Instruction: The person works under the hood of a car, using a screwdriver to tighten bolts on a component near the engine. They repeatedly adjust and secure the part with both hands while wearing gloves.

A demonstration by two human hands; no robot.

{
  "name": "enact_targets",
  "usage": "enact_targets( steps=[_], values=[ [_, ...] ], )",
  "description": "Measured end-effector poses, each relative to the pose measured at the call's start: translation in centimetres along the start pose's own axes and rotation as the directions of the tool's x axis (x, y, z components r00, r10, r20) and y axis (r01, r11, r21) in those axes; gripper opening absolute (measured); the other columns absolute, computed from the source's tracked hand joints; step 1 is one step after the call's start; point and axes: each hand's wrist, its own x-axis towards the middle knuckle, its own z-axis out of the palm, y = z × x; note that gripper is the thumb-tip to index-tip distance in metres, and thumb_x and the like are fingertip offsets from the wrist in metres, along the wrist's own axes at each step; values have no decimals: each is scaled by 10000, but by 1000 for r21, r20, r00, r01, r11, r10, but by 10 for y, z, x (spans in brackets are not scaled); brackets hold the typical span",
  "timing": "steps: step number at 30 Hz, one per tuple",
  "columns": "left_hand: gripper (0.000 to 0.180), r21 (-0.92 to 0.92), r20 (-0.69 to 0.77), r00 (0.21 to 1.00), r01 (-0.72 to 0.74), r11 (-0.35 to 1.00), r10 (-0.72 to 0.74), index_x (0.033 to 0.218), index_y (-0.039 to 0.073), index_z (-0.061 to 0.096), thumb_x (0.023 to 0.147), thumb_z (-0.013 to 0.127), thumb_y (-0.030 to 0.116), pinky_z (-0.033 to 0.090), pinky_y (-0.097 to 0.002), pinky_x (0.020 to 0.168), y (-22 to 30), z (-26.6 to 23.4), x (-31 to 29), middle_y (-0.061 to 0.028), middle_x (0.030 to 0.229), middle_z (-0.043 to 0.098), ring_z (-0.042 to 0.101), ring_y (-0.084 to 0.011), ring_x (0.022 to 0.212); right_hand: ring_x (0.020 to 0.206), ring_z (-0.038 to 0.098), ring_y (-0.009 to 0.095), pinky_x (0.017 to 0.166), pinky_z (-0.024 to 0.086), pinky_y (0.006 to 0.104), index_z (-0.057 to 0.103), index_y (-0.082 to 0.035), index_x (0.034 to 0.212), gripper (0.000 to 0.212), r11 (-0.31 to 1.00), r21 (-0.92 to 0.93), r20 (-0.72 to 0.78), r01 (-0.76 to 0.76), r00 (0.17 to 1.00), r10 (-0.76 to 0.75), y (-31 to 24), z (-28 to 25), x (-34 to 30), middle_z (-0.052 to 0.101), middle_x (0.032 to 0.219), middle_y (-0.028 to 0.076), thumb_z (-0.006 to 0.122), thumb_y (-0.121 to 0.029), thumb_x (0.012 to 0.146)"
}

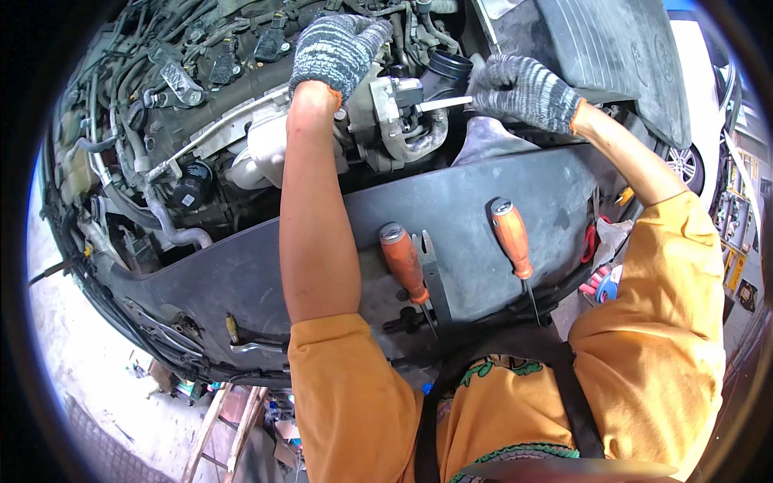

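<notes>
At the top of the head view, my left hand [340, 55], in a grey and white knit glove, reaches over the engine [262, 97]. Its fingers curl down among hoses, and their tips are hidden. My right hand [527, 90], gloved alike, is closed at the end of a pale flat metal bar [445, 103], perhaps a tool handle. That bar lies over a metal housing with a bent pipe [419, 143]. Beside it a wide black hose end [445, 74] opens upward.
Two orange-handled screwdrivers [404, 262] [512, 240] and a flat dark forked tool [433, 278] rest on the dark front panel [459, 189]. A wrench [258, 346] lies further left. A large grey cover [612, 56] stands behind my right hand. A ladder [221, 431] is at lower left.
</notes>
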Motion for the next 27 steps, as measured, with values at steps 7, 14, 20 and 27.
enact_targets(
  steps=[7,14,20,27],
  values=[
    [397,35,44,999,-20,999,19,988,61,711,881,579,421,492,-358,771,0,2,1,-151,899,698,657,-276,803,763,636,302,737,501,383,668,-38,958,279,971,119,-99,-209,970,221,1,51,10,671,831,173,652,-290,840],
    [367,32,87,996,10,999,-13,988,108,723,877,557,416,477,-401,871,-3,3,1,-147,974,688,633,-331,939,814,644,335,742,502,393,685,-26,922,295,975,58,-7,-217,976,217,10,75,27,672,868,193,600,-298,845],
    [386,105,77,996,-62,993,54,957,96,722,894,546,434,491,-378,790,-4,3,3,-142,919,692,647,-309,838,826,645,337,762,502,393,687,-23,940,341,961,-41,-30,-272,962,271,12,73,29,668,880,209,586,-333,841],
    [385,75,46,998,-57,996,54,960,95,723,892,551,433,492,-375,790,-11,9,2,-143,911,693,649,-307,842,823,651,322,753,506,384,687,-34,953,324,949,-139,-87,-282,958,272,1,67,25,672,830,188,631,-327,825]
  ],
)
